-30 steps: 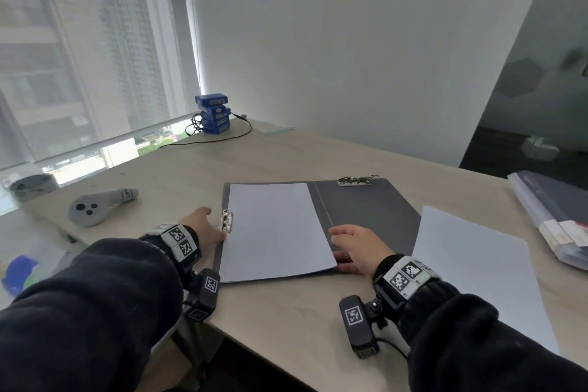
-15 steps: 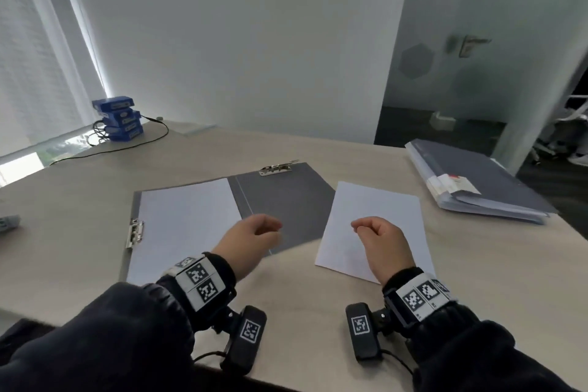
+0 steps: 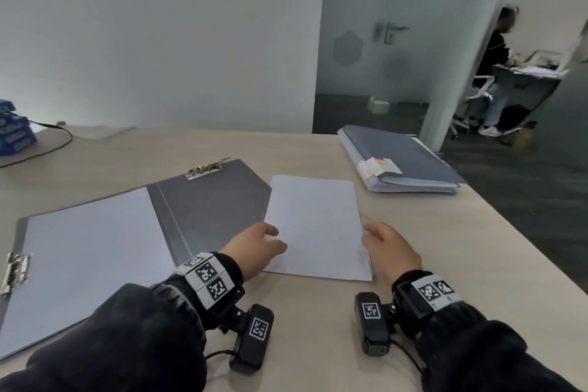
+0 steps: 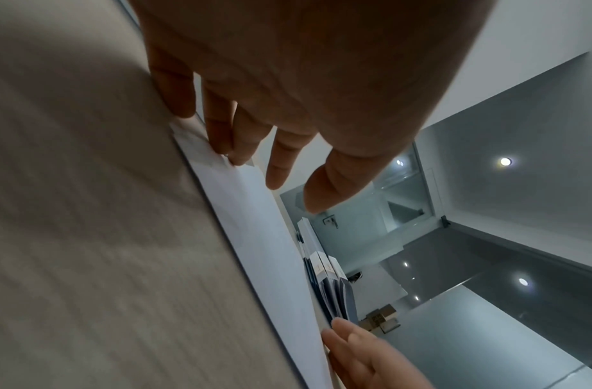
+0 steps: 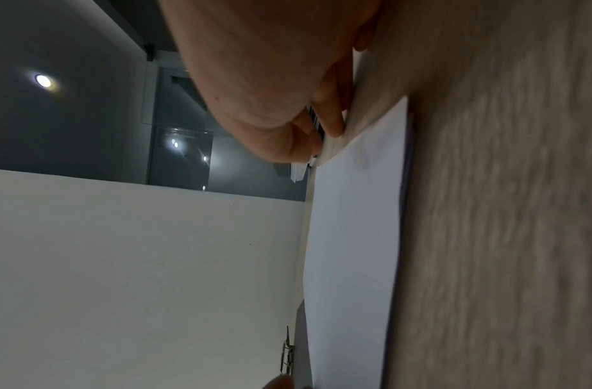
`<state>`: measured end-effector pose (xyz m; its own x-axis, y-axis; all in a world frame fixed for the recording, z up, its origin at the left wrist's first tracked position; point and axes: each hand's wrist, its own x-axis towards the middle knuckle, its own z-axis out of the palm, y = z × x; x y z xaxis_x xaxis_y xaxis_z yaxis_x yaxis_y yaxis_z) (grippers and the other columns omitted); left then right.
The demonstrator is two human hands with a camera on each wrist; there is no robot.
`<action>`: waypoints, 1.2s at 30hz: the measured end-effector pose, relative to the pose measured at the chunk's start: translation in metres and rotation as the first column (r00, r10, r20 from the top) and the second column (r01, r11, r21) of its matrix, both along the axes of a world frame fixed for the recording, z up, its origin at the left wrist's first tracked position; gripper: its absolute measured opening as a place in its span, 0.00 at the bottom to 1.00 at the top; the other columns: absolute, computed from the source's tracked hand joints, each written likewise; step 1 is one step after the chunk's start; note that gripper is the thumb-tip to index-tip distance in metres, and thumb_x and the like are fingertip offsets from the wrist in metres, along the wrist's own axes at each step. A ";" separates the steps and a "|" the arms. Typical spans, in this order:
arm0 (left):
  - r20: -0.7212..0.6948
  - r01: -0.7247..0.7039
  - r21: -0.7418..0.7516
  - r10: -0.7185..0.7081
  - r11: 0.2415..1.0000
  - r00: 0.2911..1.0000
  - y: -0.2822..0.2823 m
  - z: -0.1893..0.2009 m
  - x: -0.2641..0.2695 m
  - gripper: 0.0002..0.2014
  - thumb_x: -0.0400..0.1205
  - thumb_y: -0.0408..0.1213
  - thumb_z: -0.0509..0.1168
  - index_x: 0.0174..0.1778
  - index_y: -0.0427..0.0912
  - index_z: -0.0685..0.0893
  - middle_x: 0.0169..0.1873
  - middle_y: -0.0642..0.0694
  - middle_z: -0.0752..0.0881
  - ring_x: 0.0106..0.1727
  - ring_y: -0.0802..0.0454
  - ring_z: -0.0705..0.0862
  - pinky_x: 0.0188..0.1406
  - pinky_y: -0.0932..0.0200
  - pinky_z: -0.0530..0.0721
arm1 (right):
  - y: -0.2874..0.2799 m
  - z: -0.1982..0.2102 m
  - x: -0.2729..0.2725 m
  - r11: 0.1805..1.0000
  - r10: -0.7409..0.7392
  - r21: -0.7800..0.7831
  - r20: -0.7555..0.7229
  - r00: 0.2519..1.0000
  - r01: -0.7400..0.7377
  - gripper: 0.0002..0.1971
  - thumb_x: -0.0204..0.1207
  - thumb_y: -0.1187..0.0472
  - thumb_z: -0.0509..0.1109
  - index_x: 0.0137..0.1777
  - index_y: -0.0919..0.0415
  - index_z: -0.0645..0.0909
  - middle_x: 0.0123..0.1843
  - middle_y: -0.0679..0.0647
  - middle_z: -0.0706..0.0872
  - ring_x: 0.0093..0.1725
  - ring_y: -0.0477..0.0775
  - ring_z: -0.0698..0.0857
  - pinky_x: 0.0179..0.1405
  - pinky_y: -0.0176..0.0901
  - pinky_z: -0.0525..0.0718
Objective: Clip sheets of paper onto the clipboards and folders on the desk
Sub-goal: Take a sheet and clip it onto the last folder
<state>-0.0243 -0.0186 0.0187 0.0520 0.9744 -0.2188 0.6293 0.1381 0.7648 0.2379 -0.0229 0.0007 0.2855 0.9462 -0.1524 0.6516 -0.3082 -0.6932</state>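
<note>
The loose sheet (image 3: 313, 229) lies flat on the desk (image 3: 445, 248), just right of the open grey folder (image 3: 210, 210), its far left corner overlapping the folder's right flap. Half a second ago both of my hands hovered above it with fingers curled; a second ago they were still at the left-hand sheet (image 3: 89, 261), which now sits under the side clip (image 3: 14, 270) at the folder's left edge. My attention and both hands have therefore moved on from the left flap, which I judge finished, to the second sheet. My left hand (image 3: 254, 247) now has its fingertips (image 4: 234, 155) on the sheet's left edge, fingers fairly straight and the thumb clear of the paper, so it is touching rather than pinching. My right hand (image 3: 389, 248) meets the right edge with curled fingers (image 5: 331, 123) that lift that edge slightly; I judge this a light pinch, though the thumb's contact is hidden. The likely next step is to carry the sheet under the top clip (image 3: 206, 167) on the right flap. Further right and far lies a stack of folders (image 3: 404, 165) with a white label bearing a red patch; its text is too small to read. Blue boxes (image 3: 12, 134) at far left carry illegible print.
</note>
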 end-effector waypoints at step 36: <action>-0.019 0.065 -0.135 -0.068 0.989 0.998 0.012 0.011 0.021 0.32 0.81 0.53 0.67 0.82 0.48 0.69 0.79 0.48 0.74 0.75 0.46 0.76 0.77 0.46 0.72 | 0.003 -0.006 0.014 1.000 -0.010 0.023 0.146 0.989 0.007 0.19 0.78 0.47 0.62 0.69 0.37 0.79 0.71 0.38 0.82 0.74 0.50 0.75 0.74 0.56 0.67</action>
